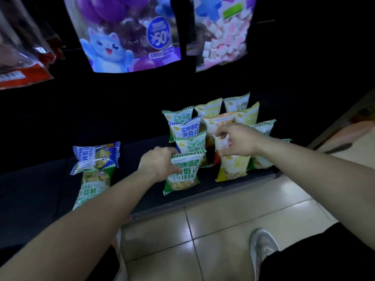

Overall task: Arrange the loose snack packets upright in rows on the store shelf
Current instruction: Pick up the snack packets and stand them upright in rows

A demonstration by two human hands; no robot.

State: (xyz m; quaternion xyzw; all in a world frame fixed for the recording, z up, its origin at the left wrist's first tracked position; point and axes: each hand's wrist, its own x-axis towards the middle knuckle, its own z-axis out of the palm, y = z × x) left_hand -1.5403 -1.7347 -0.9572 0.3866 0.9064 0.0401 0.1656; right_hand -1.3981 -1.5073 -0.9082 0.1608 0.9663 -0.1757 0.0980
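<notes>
From the head camera, a green packet (183, 173) stands upright at the front edge of the dark shelf (142, 191), long axis vertical and printed face toward the camera, with the left hand (160, 164) closed on its upper left corner. Just to its right the right hand (236, 140) pinches the top of an orange-and-white packet (221, 144), also upright, above a yellow packet (233, 168). Well to the left of both hands, a blue packet (96, 157) and another green packet (94, 184) lie flat on the shelf.
</notes>
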